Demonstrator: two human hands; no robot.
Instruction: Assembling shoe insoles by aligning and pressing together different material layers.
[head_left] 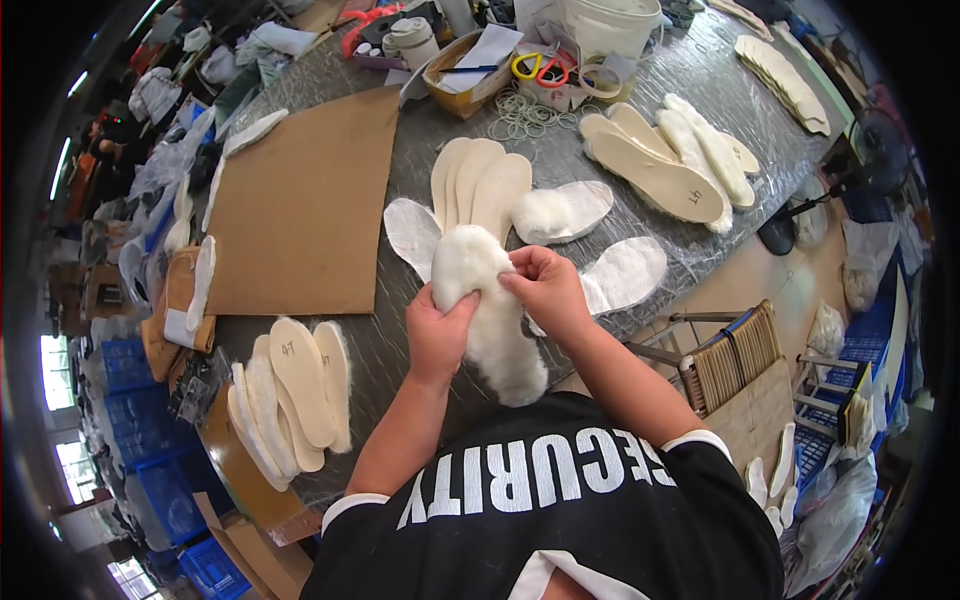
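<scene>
A white fleecy insole is held up over the table's near edge, its fluffy pile facing me. My left hand grips its left side, thumb on the pile. At its upper right edge, my right hand pinches with thumb and fingertips. Just beyond it, several plain cream insoles lie fanned out. White fabric insole pieces flank them: one at the left, another at the right. A partly fluffy insole lies between the fan and that right piece.
Piles of insoles lie at the near left and far right. Brown cardboard covers the table's left part. At the back are scissors, rubber bands and a white bucket. A chair stands at right.
</scene>
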